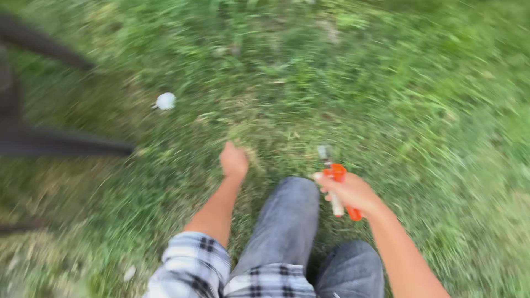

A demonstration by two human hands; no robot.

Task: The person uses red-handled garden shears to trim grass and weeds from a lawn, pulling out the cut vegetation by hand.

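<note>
Patchy green grass [386,83] covers the ground; a small white object [165,101] lies on it at ten o'clock. Dry, yellowed clippings [33,254] spread at eight o'clock; blur hides finer detail.

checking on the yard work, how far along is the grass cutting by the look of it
Done: pale loose clippings lie ahead of the knee. In hand: right hand grips orange-handled shears; left hand is fisted at the turf. Left: long green grass all round.

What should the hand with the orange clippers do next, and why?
Probably bring the orange-handled clippers in the right hand down toward the grass tuft by the closed left hand. The clippers are raised above the knee, apart from the grass.
</note>
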